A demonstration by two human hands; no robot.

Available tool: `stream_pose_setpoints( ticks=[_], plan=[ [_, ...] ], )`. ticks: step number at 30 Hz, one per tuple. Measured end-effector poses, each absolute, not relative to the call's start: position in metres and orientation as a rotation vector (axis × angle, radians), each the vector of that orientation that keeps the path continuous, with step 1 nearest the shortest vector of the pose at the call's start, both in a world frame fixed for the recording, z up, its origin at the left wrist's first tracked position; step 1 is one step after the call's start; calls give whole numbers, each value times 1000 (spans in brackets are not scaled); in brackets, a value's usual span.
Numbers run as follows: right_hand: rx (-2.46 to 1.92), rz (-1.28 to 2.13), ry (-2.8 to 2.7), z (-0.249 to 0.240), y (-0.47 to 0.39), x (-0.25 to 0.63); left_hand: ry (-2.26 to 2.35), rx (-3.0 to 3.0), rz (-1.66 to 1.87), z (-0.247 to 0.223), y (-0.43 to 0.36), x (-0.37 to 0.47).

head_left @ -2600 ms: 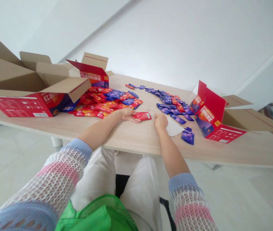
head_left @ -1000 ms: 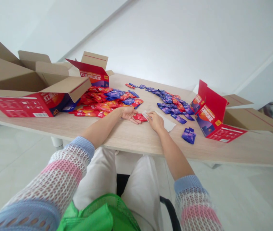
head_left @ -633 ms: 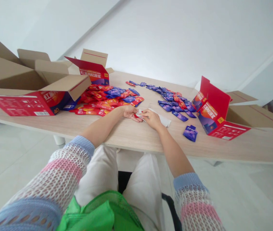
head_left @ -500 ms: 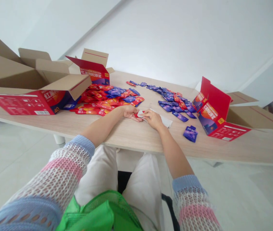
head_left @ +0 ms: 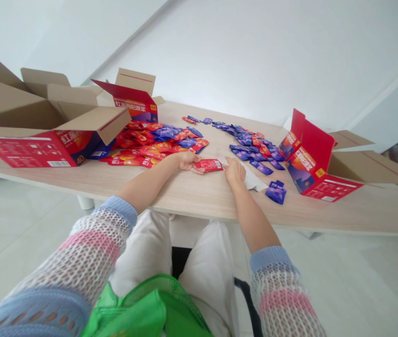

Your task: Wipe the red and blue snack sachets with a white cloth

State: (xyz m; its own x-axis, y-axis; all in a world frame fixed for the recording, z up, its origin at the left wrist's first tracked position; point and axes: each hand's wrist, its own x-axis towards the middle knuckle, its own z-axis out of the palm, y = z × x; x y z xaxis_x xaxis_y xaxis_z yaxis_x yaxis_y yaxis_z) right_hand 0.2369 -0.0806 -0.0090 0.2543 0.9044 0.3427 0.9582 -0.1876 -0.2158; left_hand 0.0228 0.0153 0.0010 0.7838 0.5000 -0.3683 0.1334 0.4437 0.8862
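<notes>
My left hand holds one end of a red sachet, which lies face up and points right. Just beyond the sachet's right end is my right hand, its fingers closed round part of a white cloth or tissue that spreads out to the right under the hand. Behind my left hand lies a pile of red and purple sachets. A looser group of mostly purple sachets is behind my right hand, and a single purple sachet rests right of the cloth.
Two open red cartons stand at the left, a large one in front and another behind. One more open red carton is at the right. The wooden table's front edge runs above my lap, and a white wall rises behind.
The white cloth, which covered part of the red sachet, has moved right with my right hand. More of the red sachet now shows in my left hand.
</notes>
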Motion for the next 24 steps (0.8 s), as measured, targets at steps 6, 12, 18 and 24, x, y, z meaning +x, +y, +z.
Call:
stream_pose_setpoints(
  ticks=[6,12,18,24],
  plan=[
    [-2023,-144,-1657,-14,-77,241,645,1111,221,5,11,21],
    [-1559,-226,-1383,-9,-68,260,623,1067,258,2,14,20],
    [-1204,2,-1669,-9,-73,229,635,1057,252,4,10,23],
    [-1369,148,-2050,-10,-81,199,658,1095,268,8,5,25]
  ],
)
